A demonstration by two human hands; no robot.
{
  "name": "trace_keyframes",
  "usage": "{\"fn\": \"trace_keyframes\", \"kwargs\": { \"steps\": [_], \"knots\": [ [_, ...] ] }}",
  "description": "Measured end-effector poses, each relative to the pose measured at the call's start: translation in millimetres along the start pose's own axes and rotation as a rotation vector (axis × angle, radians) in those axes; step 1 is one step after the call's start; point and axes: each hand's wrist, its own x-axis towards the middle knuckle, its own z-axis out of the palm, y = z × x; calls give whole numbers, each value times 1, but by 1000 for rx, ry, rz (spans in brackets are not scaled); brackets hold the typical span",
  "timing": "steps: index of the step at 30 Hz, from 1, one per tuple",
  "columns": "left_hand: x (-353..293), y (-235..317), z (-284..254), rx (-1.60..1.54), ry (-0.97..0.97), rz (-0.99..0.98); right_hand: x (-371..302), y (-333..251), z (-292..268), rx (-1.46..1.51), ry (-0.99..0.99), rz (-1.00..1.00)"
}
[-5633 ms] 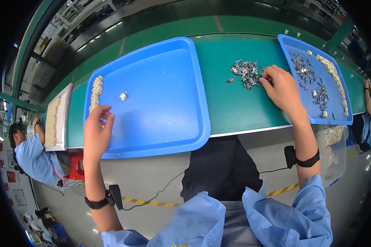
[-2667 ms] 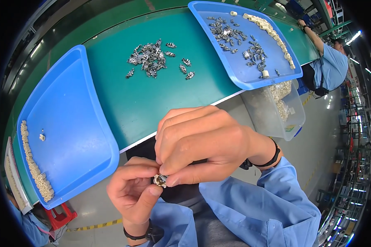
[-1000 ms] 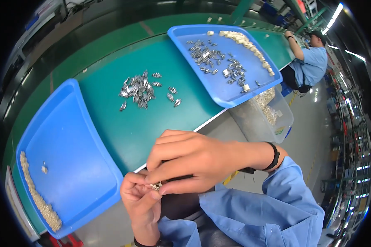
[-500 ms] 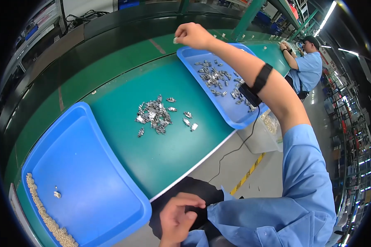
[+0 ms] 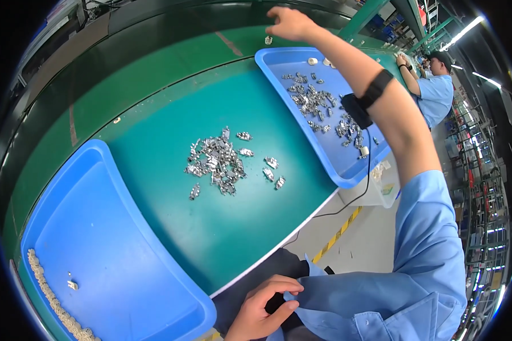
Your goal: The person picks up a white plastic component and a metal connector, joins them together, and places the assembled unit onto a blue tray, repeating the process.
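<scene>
- Currently, my right arm: stretched forward across the metal-strewn blue tray (image 5: 346,181), right hand (image 5: 293,26) at the far end, fingers parted.
- My left hand (image 5: 263,312): low before my lap, thumb and forefinger apart; both hands well separated.
- Small cream piece (image 5: 268,40): on the green belt (image 5: 182,65), just below my right fingers, far from my left.
- Its long axis and heading: too small to tell.

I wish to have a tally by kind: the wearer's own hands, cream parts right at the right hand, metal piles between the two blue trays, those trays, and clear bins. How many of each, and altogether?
Left hand and right hand: 2
Cream part: 1
Metal pile: 1
Blue trays: 2
Clear bin: 1
Total: 7
</scene>
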Motion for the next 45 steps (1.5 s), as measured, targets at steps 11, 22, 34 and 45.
{"fn": "trace_keyframes", "kwargs": {
  "steps": [11, 22, 34, 45],
  "knots": [
    [-28, 45, 31, 227, -86, 293, -280, -126, -65, 29, 45, -686],
    [-137, 121, -11, 759, 735, 396, -288, -134, -41, 451, -100, -425],
    [-170, 240, -232, 1917, 1285, -265, -307, -143, -57, 988, -112, -319],
    [-133, 243, -299, 2020, 1324, -672, -335, -142, -49, 1229, 61, -405]
  ]
}}
